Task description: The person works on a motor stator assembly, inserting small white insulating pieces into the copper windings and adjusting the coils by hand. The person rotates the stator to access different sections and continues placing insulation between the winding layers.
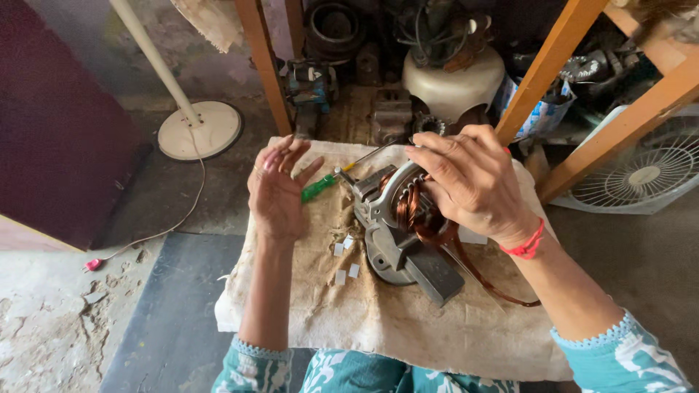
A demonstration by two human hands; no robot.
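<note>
A grey metal motor stator (399, 234) with copper windings lies on a stained cloth-covered board (378, 320) across my lap. My right hand (473, 178) rests on top of the stator, fingers curled over the copper coils and the metal frame. My left hand (278, 191) hovers just left of it with fingers spread, holding nothing. A screwdriver with a green handle (319, 188) lies on the cloth between my left hand and the stator, its shaft pointing up to the right. Small white paper slips (344, 258) lie scattered beside the stator.
A white fan stand with round base (200, 129) and its cord stands at the left. Orange wooden frame legs (266, 69) rise behind, with motor parts and a white housing (453, 84) beneath. A white fan grille (644, 171) lies at right.
</note>
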